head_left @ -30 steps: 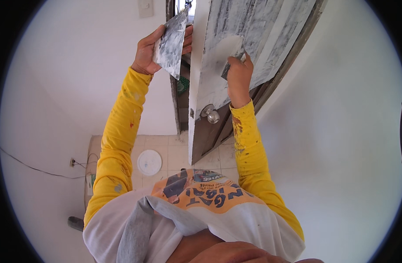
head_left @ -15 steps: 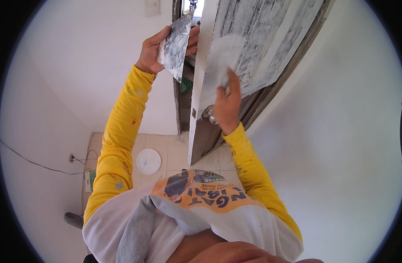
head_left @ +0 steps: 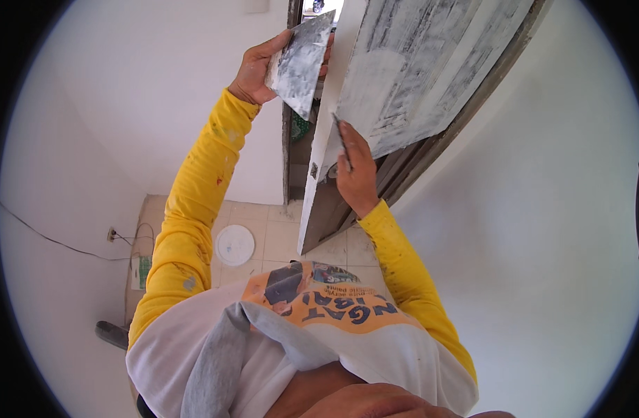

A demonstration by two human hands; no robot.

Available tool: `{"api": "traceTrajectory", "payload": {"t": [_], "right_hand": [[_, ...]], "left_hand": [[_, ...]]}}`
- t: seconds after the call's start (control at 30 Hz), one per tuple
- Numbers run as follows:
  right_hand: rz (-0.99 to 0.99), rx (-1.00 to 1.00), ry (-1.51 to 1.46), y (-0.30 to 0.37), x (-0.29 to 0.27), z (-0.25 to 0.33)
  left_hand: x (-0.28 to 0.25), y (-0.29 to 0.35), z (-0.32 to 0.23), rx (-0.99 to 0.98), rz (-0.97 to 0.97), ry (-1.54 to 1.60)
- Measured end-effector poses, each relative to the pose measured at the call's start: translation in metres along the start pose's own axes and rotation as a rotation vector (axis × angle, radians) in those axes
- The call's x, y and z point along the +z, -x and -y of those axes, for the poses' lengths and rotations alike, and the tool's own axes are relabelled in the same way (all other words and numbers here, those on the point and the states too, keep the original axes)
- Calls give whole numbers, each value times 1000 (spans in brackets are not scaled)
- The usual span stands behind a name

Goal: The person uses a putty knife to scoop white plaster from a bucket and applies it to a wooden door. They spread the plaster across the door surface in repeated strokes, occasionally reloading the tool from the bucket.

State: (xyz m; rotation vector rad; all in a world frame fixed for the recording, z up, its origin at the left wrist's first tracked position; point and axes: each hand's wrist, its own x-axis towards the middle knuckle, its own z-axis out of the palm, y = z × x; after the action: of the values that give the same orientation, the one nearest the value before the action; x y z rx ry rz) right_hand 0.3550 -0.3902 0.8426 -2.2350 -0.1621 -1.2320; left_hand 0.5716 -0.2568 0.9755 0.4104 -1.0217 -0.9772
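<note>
My left hand [head_left: 256, 74] grips a flat metal plate [head_left: 302, 64] smeared with white and grey putty. The thumb lies at the plate's near edge, and fingertips show behind its far edge. The plate is tilted beside the narrow edge of a door [head_left: 396, 90], whose face is streaked with white over dark. My right hand [head_left: 359, 173] is closed around a thin dark-edged putty knife [head_left: 342, 143]. Seen almost edge-on, its blade is at the door's free edge; whether it touches cannot be made out. The round doorknob [head_left: 332, 171] is partly hidden behind that hand.
A dark door frame [head_left: 289, 150] stands left of the door, and a white wall [head_left: 528, 230] rises at the right. On the tiled floor lies a round white lid [head_left: 235, 245]. A cable [head_left: 61, 252] runs along the left wall to an outlet [head_left: 112, 234].
My right hand has moved down and left, from the door's face to its edge; the knife now shows clearly. The plate appears slightly higher and further right in view.
</note>
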Motion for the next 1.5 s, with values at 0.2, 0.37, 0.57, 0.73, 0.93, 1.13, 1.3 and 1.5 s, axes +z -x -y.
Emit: {"api": "traceTrajectory", "payload": {"t": [0.2, 0.37, 0.57, 0.73, 0.93, 1.13, 1.3, 1.5], "right_hand": [[-78, 35, -157, -12, -74, 14], [76, -461, -30, -54, -108, 54], [291, -476, 150, -56, -108, 57], [298, -451, 331, -58, -138, 33], [413, 443, -685, -101, -168, 65], [216, 985, -1166, -57, -156, 21], [-81, 1003, -1628, -12, -100, 46], [-48, 232, -1034, -1, -98, 43]], "left_hand": [[41, 51, 16, 176, -269, 14], [86, 73, 63, -12, -260, 422], [100, 80, 84, -86, -311, 486], [103, 86, 78, -7, -308, 367], [94, 75, 83, 11, -286, 165], [95, 67, 74, 281, -330, -213], [77, 72, 80, 784, -19, -1290], [77, 81, 65, 528, 272, -1568]]}}
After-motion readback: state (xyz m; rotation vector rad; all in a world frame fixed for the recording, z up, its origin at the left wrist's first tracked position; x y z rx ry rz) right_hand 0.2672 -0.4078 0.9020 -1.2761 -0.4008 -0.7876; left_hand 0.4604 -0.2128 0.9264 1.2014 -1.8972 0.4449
